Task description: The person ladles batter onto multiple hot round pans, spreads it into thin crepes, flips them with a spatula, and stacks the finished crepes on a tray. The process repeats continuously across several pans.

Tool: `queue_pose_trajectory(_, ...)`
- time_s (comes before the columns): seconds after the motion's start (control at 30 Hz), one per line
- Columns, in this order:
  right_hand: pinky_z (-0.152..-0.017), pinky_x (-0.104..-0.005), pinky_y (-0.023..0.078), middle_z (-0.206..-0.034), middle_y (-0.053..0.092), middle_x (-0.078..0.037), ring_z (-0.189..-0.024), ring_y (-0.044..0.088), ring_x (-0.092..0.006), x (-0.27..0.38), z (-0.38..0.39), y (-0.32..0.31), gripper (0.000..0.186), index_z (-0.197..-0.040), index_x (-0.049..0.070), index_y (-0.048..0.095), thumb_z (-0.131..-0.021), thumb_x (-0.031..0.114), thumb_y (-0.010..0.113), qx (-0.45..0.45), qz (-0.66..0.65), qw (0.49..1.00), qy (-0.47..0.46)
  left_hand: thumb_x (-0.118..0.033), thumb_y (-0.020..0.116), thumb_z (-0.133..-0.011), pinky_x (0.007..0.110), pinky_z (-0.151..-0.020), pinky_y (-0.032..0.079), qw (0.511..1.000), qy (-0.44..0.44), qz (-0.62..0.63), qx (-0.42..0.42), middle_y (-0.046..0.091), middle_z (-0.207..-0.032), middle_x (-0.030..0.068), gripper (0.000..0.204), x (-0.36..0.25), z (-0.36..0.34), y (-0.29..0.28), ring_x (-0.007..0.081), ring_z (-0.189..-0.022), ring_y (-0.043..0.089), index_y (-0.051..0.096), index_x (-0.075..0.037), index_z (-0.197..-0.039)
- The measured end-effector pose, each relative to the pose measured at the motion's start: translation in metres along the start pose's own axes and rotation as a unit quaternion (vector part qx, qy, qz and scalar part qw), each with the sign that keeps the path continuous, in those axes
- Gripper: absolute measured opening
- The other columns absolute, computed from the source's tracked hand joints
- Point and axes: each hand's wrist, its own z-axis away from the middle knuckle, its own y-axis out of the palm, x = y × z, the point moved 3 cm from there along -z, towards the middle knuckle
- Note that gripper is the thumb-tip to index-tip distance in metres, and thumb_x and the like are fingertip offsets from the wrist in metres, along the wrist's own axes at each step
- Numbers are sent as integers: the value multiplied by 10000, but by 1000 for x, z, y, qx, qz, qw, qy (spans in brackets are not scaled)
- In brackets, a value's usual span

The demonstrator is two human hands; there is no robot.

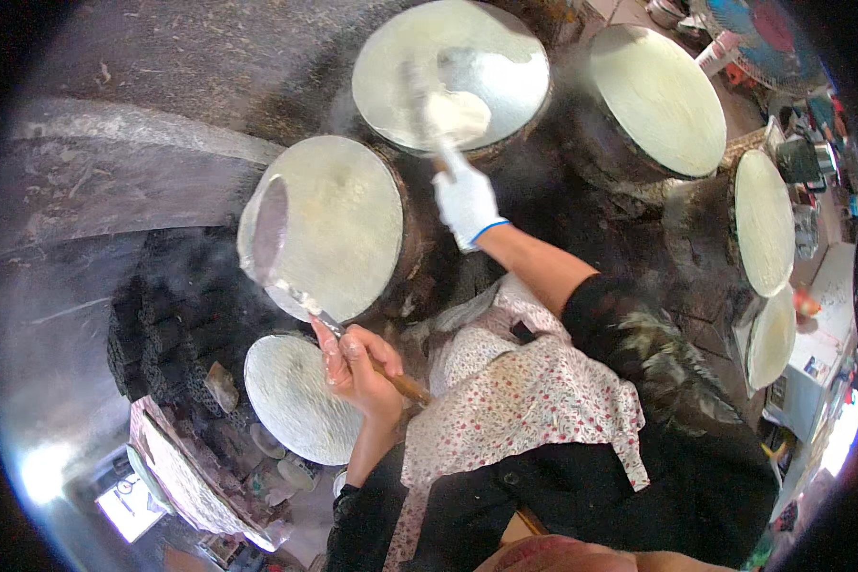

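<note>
Two hands at work over a ring of steaming round griddles.

The dark hearth (210, 86) carries several pale round griddles; the nearest middle griddle (338, 224) and the far griddle (451, 71) are the two being tended. Her gloved right hand (467, 202) is closed round a spreader handle (427, 105), its batter-coated end resting on the far griddle. The bare left hand (357, 367) grips a wooden-handled ladle (270, 234), whose bowl sits tilted at the middle griddle's left edge. To my eye, the spreading wants quick, even sweeps that keep the layer thin, with the ladle held level so nothing drips on the floral apron (524, 400).
</note>
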Motion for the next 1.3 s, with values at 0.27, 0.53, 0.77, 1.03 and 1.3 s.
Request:
queue_pose_trajectory(0.27, -769, -487, 580, -1006, 737, -252, -831, 718, -444, -15, -2, -71, 591, -1547, 339, 490, -1005, 111, 549, -45, 97, 994, -33, -157, 462, -1124, 262, -426, 387, 998, -38, -12, 44, 462, -673, 27, 665, 21, 1, 24, 102, -484, 428, 115, 18, -1664)
queue_pose_trajectory(0.53, -639, -395, 567, -957, 733, -89, -722, 698, -215, -31, 0, -97, 585, -1561, 271, 504, -1007, 108, 598, 103, 113, 988, -27, -169, 500, -1118, 263, -421, 393, 998, -43, 6, 54, 482, -677, 33, 684, 34, 25, 99, 105, -474, 437, 131, 8, -1666)
queue_pose_trajectory(0.77, -812, -333, 527, -1178, 697, -109, -966, 670, -236, -79, -16, -218, 530, -1511, 258, 568, -999, 131, 620, 37, -50, 972, 227, -160, 503, -1118, 263, -420, 399, 998, -44, 2, 34, 493, -671, 40, 672, 38, 44, 173, 110, -469, 444, 151, 11, -1664)
queue_pose_trajectory(1.03, -872, -404, 565, -1192, 714, -163, -995, 709, -312, -100, -40, -280, 498, -1496, 270, 574, -1003, 227, 630, 82, 72, 990, 94, -145, 490, -1118, 260, -409, 398, 999, -25, 10, 31, 494, -677, 43, 661, 35, 80, 249, 104, -466, 439, 152, -1, -1668)
queue_pose_trajectory(1.3, -893, -542, 572, -1120, 732, -230, -976, 709, -466, -105, -59, -297, 499, -1492, 383, 545, -999, 317, 589, 234, 175, 952, -87, -123, 436, -1128, 257, -466, 418, 998, -66, -17, 12, 510, -703, 54, 640, 37, 90, 311, 116, -502, 466, 119, -12, -1674)
